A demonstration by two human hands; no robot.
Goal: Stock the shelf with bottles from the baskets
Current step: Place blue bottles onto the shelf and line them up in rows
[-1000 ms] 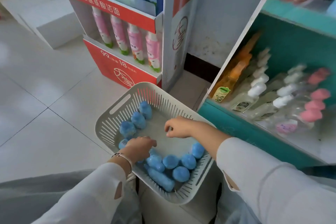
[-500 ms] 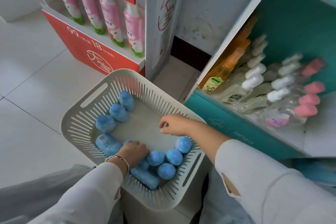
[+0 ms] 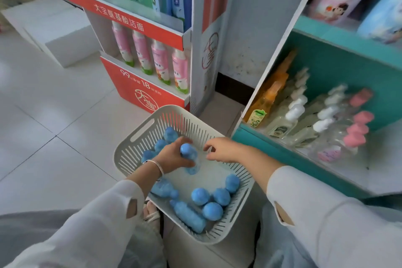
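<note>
A person's left hand point(image 3: 173, 155) reaches into a pale grey slotted plastic basket point(image 3: 195, 125) and grips a small clear bottle with a rounded blue cap point(image 3: 188, 155); its fingers and thumb curl round the bottle's body, cap pointing up and away, and the bottle is raised a little above the basket floor near the middle; a thin silver bracelet point(image 3: 156, 165) sits on that wrist, below a white sleeve point(image 3: 97, 220); the right hand point(image 3: 221, 150) hangs over the far right rim of the basket, just beside the held bottle, with fingers loosely curled and nothing visible between them; whether they touch the rim cannot be told; the other blue-capped bottles point(image 3: 207, 201) remain in the basket, several upright in a cluster at the near right corner, one lying on its side along the near wall, and three more standing in the far left corner behind the left hand; the basket rests on a white tiled floor point(image 3: 54, 115), just beside a low shelf with a teal front lip point(image 3: 282, 155); on that shelf stand an orange bottle point(image 3: 268, 95), rows of clear bottles with white pump tops point(image 3: 292, 113), and clear bottles with pink caps point(image 3: 357, 130), with bare board to their right; behind the basket stands a red and white cardboard display rack point(image 3: 134, 91) holding pink tubes point(image 3: 159, 61).
</note>
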